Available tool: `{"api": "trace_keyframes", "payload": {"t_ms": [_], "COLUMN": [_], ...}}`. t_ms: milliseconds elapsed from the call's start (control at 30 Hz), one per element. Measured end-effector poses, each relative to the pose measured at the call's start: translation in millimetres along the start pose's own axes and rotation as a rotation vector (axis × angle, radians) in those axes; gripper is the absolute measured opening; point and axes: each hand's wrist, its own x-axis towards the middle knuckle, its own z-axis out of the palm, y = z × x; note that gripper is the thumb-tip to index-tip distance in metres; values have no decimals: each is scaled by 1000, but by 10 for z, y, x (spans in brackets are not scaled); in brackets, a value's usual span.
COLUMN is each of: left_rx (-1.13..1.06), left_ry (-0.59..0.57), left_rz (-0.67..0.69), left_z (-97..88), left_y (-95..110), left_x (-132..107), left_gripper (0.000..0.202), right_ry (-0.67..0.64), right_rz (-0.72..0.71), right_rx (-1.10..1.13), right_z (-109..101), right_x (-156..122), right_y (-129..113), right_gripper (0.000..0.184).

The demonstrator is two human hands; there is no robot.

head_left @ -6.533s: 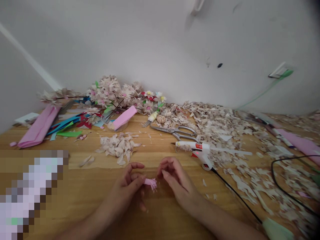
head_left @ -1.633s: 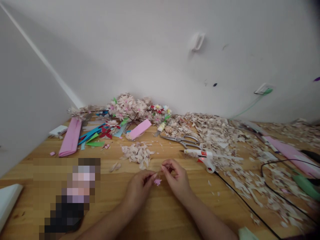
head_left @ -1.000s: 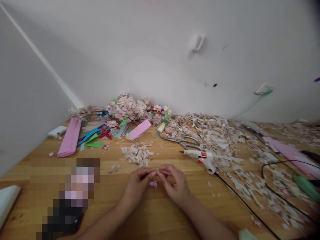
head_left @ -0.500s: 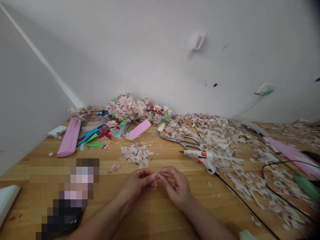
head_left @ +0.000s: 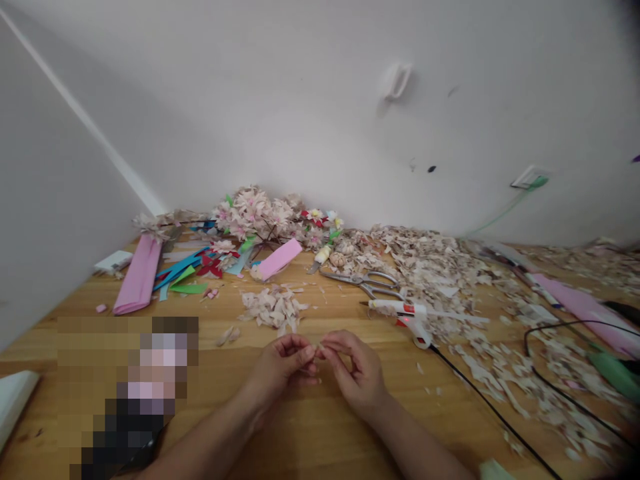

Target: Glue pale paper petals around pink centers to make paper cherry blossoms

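Over the wooden table, my left hand [head_left: 289, 360] and my right hand [head_left: 354, 370] meet at the fingertips. Both are closed in a pinch around something small between them, mostly covered by the fingers and too tiny to name. Just beyond my hands lies a small heap of pale, papery petals [head_left: 274, 308]. A white glue gun [head_left: 407, 313] with a lit red light rests on the table to the right, its nozzle pointing left. Behind it is a pair of metal scissors [head_left: 367, 281] with the handles toward the right.
A bunch of pale handmade flowers [head_left: 255, 213] leans by the wall. Papery scraps [head_left: 450, 267] cover the table's right side. Pink crepe paper [head_left: 140, 273] and blue strips [head_left: 183, 268] lie at left. A black cord [head_left: 480, 393] runs toward the front right. A pixelated patch hides the left front.
Both hands stay together in nearly the same place. The fingertips have shifted slightly, with the left fingers turned a little around the small piece. The objects on the table have not moved.
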Motion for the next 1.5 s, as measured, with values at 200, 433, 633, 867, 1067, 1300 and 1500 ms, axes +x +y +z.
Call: {"api": "trace_keyframes", "payload": {"t_ms": [200, 433, 633, 867, 1067, 1300, 1500], "left_rx": [-3, -31, -23, -6, 64, 134, 185], "left_ry": [21, 12, 21, 2, -37, -50, 17], "left_rz": [-25, 8, -6, -9, 49, 91, 234], "left_z": [-3, 73, 42, 40, 68, 80, 63], "left_y": [3, 9, 8, -20, -57, -119, -42], "left_x": [-20, -1, 6, 18, 44, 70, 87], "left_gripper": [32, 34, 34, 31, 34, 41, 39], "right_ry": [2, 30, 26, 35, 55, 22, -86], "right_rz": [-12, -12, -52, -45, -73, 69, 234], "right_rx": [-20, -60, -86, -86, -175, -39, 158], "right_z": [0, -34, -21, -31, -64, -19, 37], "right_x": [8, 35, 45, 55, 68, 56, 60], "right_y": [-33, -27, -28, -70, -62, -16, -45], "right_gripper": [17, 17, 17, 19, 16, 12, 4]}}
